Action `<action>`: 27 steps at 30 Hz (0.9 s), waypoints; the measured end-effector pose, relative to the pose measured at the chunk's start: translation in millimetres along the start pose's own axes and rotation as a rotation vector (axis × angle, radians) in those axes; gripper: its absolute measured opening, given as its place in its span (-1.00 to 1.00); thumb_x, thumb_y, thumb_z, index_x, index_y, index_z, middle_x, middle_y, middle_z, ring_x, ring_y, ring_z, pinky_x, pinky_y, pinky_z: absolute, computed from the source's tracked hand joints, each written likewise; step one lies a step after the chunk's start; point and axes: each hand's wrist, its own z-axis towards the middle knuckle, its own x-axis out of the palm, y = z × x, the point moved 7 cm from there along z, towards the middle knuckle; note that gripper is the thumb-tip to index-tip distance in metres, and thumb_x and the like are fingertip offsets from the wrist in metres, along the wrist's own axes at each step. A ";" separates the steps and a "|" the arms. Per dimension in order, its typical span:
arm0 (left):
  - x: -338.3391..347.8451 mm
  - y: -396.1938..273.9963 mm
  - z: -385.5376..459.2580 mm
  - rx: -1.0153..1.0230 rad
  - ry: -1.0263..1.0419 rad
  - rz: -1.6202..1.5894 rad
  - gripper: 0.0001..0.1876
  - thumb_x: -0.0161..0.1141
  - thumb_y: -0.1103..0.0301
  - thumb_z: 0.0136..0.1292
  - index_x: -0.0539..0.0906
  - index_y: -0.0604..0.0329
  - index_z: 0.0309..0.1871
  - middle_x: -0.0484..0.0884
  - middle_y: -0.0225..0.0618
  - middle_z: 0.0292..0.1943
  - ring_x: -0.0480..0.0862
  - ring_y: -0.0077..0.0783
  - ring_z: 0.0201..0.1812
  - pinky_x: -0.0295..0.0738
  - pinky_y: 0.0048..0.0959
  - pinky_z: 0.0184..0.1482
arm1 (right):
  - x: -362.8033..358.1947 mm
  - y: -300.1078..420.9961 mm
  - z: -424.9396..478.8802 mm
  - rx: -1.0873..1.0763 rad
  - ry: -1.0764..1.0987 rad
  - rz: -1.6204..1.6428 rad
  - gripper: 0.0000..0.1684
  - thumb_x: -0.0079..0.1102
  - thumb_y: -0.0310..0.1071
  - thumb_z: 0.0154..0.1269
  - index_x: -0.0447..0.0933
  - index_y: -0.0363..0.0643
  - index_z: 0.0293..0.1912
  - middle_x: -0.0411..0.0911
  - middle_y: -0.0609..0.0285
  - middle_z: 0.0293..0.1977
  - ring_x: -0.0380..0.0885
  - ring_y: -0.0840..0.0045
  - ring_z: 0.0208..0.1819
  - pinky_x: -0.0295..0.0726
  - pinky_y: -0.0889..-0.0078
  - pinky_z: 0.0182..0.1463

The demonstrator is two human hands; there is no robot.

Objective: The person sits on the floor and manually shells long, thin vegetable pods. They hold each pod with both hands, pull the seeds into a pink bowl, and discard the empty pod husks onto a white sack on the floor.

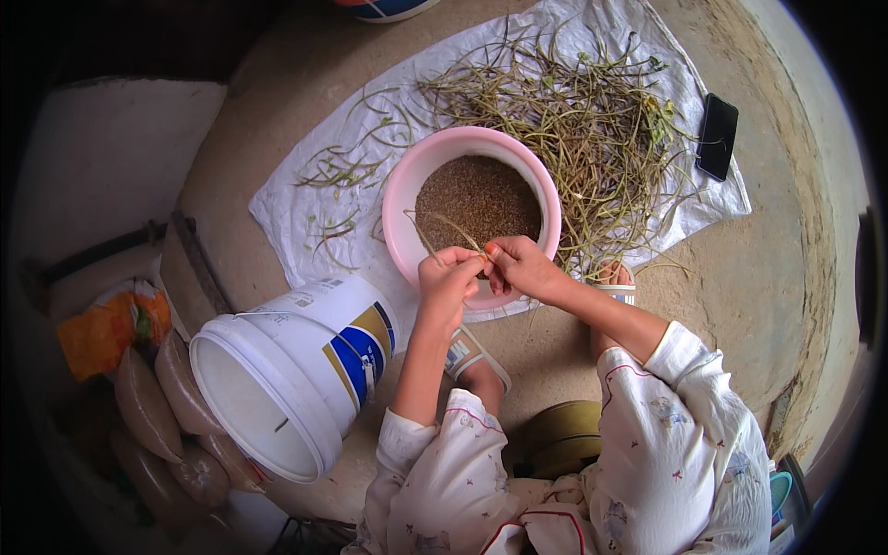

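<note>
My left hand (449,277) and my right hand (522,269) meet over the near rim of a pink plastic basin (395,208). Pinched between the fingertips of both is a thin, bent plant stem or pod (454,225); its loop reaches over the basin. Small brown grains or seeds (479,194) cover the basin's bottom. A large heap of long, thin green and brown pods or stems (590,132) lies behind and to the right of the basin, on a white woven plastic sheet (291,194). A few greener pieces (347,170) are scattered on the left.
A white plastic bucket (305,361) with a wire handle stands by my left forearm. Filled clear bags (149,402) and an orange bag (104,333) lie at far left. A black phone (717,137) rests at the sheet's right edge. My sandalled feet are near the basin.
</note>
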 end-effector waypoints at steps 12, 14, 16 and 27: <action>-9.5 2.6 -0.1 -0.046 -0.077 -0.076 -0.93 0.23 0.58 0.10 0.56 0.38 -0.37 0.52 -0.41 -0.56 0.31 -0.74 -0.69 0.10 -0.71 -0.68 | -10.3 3.6 -9.3 -0.020 -0.041 0.110 -0.90 0.02 -0.44 0.36 0.37 -0.25 -0.29 0.59 0.21 -0.49 0.61 0.61 -0.49 0.55 0.63 -0.44; -8.4 2.9 0.2 -0.043 -0.061 -0.058 -0.91 0.24 0.57 0.09 0.56 0.39 -0.36 0.53 -0.41 -0.56 0.31 -0.74 -0.69 0.11 -0.70 -0.68 | -10.5 2.7 -7.7 -0.049 -0.049 0.110 -0.91 0.03 -0.45 0.35 0.37 -0.25 -0.30 0.59 0.21 -0.50 0.61 0.61 -0.49 0.55 0.63 -0.45; -10.6 3.9 1.3 -0.046 -0.072 -0.039 -0.92 0.23 0.58 0.09 0.56 0.39 -0.37 0.53 -0.40 -0.56 0.32 -0.73 -0.70 0.12 -0.70 -0.68 | -9.8 2.2 -7.0 -0.073 -0.052 0.109 -0.91 0.03 -0.47 0.34 0.37 -0.25 -0.31 0.59 0.21 -0.51 0.61 0.61 -0.49 0.55 0.63 -0.46; -6.5 7.6 3.2 -0.080 -0.032 -0.130 -0.95 0.18 0.61 0.08 0.53 0.36 -0.41 0.49 -0.40 -0.60 0.29 -0.72 -0.72 0.10 -0.69 -0.69 | -1.7 -2.9 -10.5 0.059 0.046 0.355 -0.90 0.01 -0.42 0.35 0.41 -0.26 -0.28 0.60 0.15 -0.46 0.62 0.57 -0.44 0.58 0.57 -0.36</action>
